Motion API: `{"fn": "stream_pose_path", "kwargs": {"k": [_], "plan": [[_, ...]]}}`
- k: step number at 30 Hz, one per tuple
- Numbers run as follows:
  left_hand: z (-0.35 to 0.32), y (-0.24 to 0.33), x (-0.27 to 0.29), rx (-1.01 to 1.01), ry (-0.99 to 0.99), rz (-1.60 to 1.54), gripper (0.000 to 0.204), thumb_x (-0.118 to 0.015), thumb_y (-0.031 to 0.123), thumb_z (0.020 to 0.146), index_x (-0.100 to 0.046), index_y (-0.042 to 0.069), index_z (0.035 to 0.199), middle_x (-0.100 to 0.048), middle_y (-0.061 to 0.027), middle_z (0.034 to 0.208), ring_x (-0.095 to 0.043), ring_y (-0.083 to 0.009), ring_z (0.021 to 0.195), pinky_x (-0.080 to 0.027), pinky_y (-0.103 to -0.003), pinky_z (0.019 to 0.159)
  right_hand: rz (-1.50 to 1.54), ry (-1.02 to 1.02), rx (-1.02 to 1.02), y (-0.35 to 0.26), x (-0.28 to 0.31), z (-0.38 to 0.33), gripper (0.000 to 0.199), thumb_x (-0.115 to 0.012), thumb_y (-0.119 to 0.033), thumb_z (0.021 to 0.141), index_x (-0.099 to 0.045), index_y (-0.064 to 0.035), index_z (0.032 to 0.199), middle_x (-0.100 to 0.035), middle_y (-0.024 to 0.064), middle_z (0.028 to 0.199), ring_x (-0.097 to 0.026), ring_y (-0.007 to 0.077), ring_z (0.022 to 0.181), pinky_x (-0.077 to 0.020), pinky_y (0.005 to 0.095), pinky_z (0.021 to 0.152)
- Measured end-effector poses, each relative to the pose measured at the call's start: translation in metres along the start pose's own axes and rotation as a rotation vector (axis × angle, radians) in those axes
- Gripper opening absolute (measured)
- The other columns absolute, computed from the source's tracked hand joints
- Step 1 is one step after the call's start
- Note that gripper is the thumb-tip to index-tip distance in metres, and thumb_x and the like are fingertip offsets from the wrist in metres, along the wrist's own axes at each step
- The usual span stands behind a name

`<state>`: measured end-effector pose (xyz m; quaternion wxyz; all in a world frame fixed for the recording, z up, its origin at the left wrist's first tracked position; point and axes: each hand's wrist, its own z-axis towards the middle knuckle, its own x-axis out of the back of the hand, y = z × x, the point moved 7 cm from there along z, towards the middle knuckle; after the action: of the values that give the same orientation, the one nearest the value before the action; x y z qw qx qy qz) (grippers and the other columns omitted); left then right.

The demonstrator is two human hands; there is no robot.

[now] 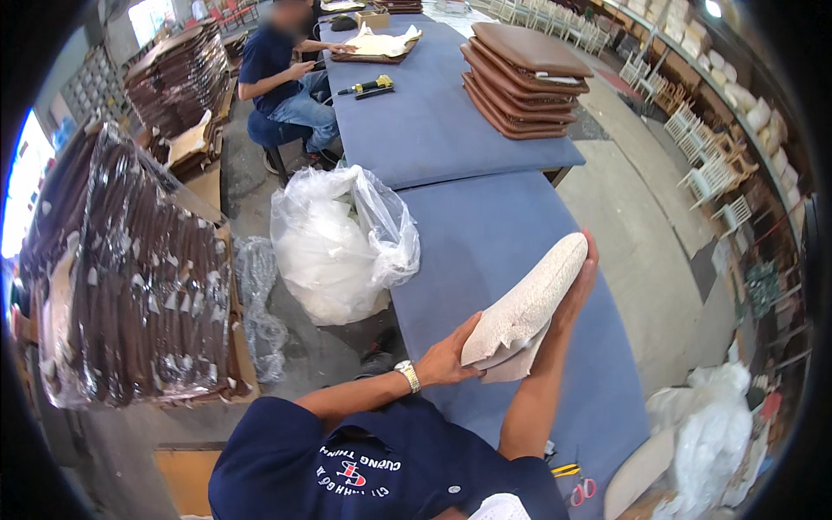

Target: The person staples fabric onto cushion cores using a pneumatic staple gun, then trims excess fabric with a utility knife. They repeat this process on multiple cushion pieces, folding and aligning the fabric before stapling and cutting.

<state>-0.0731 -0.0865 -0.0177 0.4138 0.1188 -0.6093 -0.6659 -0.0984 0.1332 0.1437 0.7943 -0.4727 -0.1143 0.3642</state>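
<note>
Pale, rough-textured fabric covers the seat cushion (527,305) that I hold up on its edge above the blue counter (485,234), tilted so its far end points away from me. My left hand (446,357) grips the near lower corner, fingers closed on the cushion and on a loose flap of the covering there. My right hand (574,290) supports the far side, the palm flat along the edge and the fingertips curled over the top end. So both hands hold the cushion and it does not touch the counter.

I judge that the step in hand is to check or turn the cushion. The next move, I think, needs a firm hold at the loose flap so the covering does not slip.

A white plastic bag (334,238) stands just beside the counter on my left. Farther along lies a stack of brown cushions (524,78). Another person (286,74) sits there.
</note>
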Motion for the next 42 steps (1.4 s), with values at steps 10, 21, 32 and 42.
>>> {"fn": "stream_pose_path", "kwargs": {"k": [10, 21, 32, 42], "plan": [[0.05, 0.11, 0.005, -0.147, -0.058, -0.341, 0.107, -0.071, 0.056, 0.093, -0.01, 0.007, 0.166, -0.032, -0.0283, 0.163, -0.047, -0.0422, 0.143, -0.044, -0.047, 0.114, 0.023, -0.233, -0.539, 0.088, 0.035, -0.016, 0.057, -0.041, -0.045, 0.11, -0.058, 0.0008, 0.139, -0.068, 0.0178, 0.126, -0.064, 0.0279, 0.116, -0.0488, 0.0383, 0.101], [-0.006, -0.006, 0.127, 0.205, 0.815, -0.451, 0.042, -0.062, 0.016, 0.1, -0.056, 0.003, 0.139, -0.062, -0.0134, 0.134, -0.053, -0.0177, 0.128, -0.049, -0.033, 0.1, -0.615, -0.814, -0.331, 0.143, 0.003, -0.145, 0.054, -0.042, -0.036, 0.111, -0.047, -0.0041, 0.154, -0.047, 0.0212, 0.158, -0.043, 0.0354, 0.148, -0.0323, 0.0418, 0.122], [-0.107, -0.065, 0.187, 0.954, 0.146, -0.259, 0.057, -0.063, 0.032, 0.104, -0.046, -0.003, 0.145, -0.064, -0.0178, 0.13, -0.067, -0.0219, 0.111, -0.058, -0.032, 0.087, 0.084, 0.144, -1.286, 0.096, 0.212, -0.341, 0.062, -0.054, -0.044, 0.107, -0.048, -0.0036, 0.153, -0.058, 0.0089, 0.146, -0.054, 0.0203, 0.131, -0.0402, 0.0367, 0.113], [-0.111, -0.192, 0.147, 1.193, -0.245, -0.288, 0.081, -0.061, 0.066, 0.097, -0.059, -0.004, 0.137, -0.072, -0.0164, 0.118, -0.074, -0.0214, 0.083, -0.058, -0.033, 0.059, 0.171, 0.47, -0.771, 0.071, 0.182, -0.284, 0.055, -0.043, -0.039, 0.111, -0.05, -0.0016, 0.151, -0.06, 0.0111, 0.142, -0.057, 0.0209, 0.129, -0.0434, 0.0343, 0.11]]}}
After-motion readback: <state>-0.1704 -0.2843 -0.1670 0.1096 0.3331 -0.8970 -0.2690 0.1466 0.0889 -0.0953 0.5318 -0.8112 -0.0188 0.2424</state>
